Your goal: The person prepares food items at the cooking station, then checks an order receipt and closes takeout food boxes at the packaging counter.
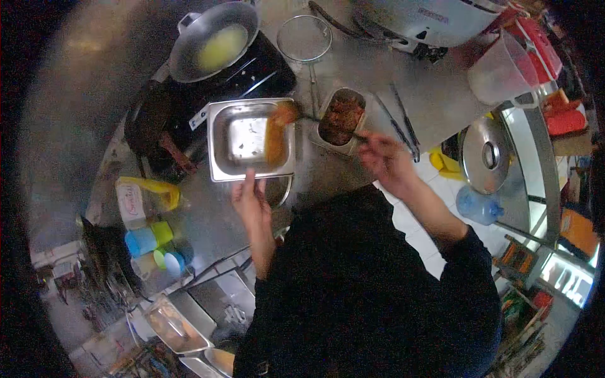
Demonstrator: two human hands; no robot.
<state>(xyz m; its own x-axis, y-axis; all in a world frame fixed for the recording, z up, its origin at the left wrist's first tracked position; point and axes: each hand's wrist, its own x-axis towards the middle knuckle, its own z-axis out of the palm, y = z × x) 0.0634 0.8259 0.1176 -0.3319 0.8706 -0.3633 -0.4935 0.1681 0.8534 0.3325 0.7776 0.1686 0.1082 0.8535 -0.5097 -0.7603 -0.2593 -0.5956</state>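
Note:
My left hand (253,203) grips the near rim of a square steel pan (217,142), which is tilted and has orange-brown sauce (275,142) along its right side. In my right hand (386,159) is the dark handle of a utensil (309,117). Its blurred, sauce-covered head is over the pan's upper right corner. Just left of my right hand, a smaller steel container (340,120) holds dark reddish food.
A wok (217,44) with yellowish contents sits on a black stove (268,69) at the upper left. Beyond the containers lie a strainer (304,38) and tongs (400,120). A large pot (428,22), clear jug (501,72) and round lid (486,154) are to the right.

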